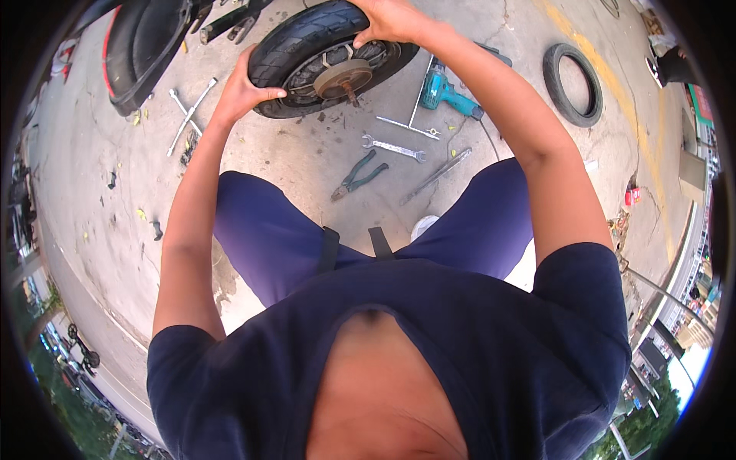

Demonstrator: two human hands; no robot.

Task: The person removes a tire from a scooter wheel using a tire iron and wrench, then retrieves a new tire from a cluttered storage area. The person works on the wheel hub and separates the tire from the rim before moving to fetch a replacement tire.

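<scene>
A scooter-type wheel with a black tyre (303,40) is tilted at the far side of the ground, its round metal hub (343,79) and axle facing partly toward me. My left hand (247,93) grips the tyre's left side, thumb on the near sidewall. On the top right edge, my right hand (386,21) is wrapped over the tread with its thumb on the inner side; the top of that hand is cut off by the frame. Between my knees lie pliers (357,178) with dark green handles, a double-ended spanner (393,148) and a long metal bar (438,175).
A teal corded power tool (447,93) and a T-handled wrench (410,127) lie right of the wheel. A four-way wheel wrench (188,115) is at left, near a black vehicle part with a red edge (142,57). A loose tyre (553,86) rests farther right.
</scene>
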